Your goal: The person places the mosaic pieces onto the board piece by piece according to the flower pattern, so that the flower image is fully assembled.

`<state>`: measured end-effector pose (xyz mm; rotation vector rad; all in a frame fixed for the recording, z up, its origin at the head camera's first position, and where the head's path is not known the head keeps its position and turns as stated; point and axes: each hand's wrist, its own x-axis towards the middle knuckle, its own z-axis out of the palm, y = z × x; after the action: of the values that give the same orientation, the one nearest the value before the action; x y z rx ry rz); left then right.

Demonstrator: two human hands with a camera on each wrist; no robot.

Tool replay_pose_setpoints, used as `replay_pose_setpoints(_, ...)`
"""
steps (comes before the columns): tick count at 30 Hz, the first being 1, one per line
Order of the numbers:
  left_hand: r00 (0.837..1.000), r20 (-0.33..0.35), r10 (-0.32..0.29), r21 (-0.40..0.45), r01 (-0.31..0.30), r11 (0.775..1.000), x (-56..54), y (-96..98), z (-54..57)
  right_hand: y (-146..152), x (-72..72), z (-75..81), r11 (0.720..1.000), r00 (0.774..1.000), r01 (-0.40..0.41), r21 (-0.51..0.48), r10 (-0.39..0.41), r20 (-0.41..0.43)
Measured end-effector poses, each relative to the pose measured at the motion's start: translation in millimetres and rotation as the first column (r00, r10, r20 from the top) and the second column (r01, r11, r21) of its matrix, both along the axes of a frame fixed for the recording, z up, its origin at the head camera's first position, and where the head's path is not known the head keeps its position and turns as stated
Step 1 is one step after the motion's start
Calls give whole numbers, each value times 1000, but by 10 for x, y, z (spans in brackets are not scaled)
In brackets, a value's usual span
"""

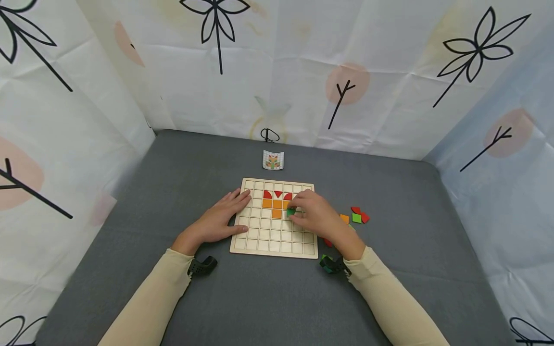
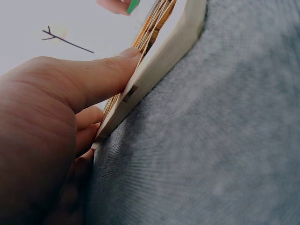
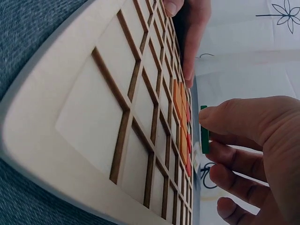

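Observation:
A square wooden grid board (image 1: 259, 235) lies on the grey table, with red and orange tiles set in its upper middle cells. Over the board's right half, my right hand (image 1: 316, 211) pinches a green tile (image 3: 204, 130) between thumb and fingers. In the right wrist view that tile is held edge-on, just above the grid. My left hand (image 1: 220, 218) rests along the board's left edge with its fingers spread. Its thumb (image 2: 110, 75) lies over the rim in the left wrist view.
Loose red, green and orange tiles (image 1: 357, 218) lie to the right of the board, some partly hidden by the right arm. Behind the board stands a small card (image 1: 273, 160) with a coloured tile pattern. Patterned white cloth (image 1: 277, 72) surrounds the table.

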<state>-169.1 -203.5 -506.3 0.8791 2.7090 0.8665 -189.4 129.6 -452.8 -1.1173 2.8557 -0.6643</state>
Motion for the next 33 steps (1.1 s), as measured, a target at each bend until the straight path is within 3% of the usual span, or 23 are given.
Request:
replay_pose_setpoints(9, 1000, 9, 0, -3, 0, 1000, 5, 3, 11, -56, -27, -77, 999, 1000, 7, 50, -8, 21)
replay_pose_setpoints(33, 1000, -7, 1, -2, -1, 1000, -3, -2, -9, -91, -34, -136, 999, 999, -45, 16, 45, -24)
